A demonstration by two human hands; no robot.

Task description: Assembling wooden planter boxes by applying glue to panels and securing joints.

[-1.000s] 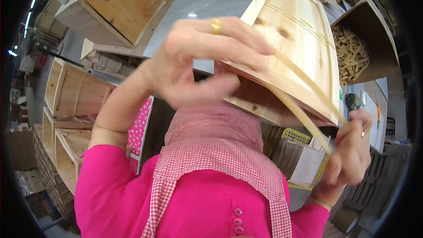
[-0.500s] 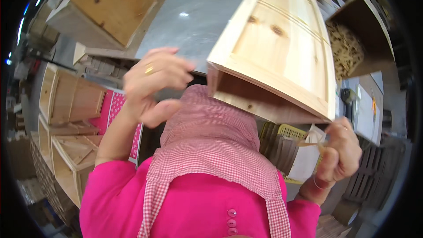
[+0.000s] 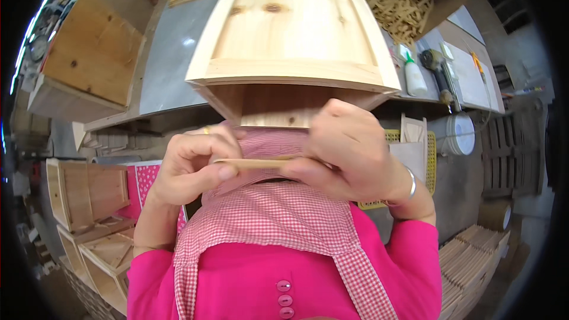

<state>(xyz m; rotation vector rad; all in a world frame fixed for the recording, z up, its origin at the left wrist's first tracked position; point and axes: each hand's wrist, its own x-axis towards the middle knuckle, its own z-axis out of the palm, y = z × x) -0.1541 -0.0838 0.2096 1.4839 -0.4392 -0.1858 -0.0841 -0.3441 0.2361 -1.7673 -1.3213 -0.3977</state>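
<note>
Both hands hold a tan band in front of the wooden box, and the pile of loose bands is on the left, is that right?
Not quite: the head view shows the pile of loose bands at the upper right. The left hand and right hand do hold a tan band in front of the wooden box.

Box lies beyond band, left of bottle

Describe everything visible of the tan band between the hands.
The tan band is a narrow, plain strip, slightly blurred, perhaps rubber. It runs nearly level in front of the checked apron, its left end pinched in the left hand, its right end hidden by the right hand. Whether it loops cannot be told.
</note>
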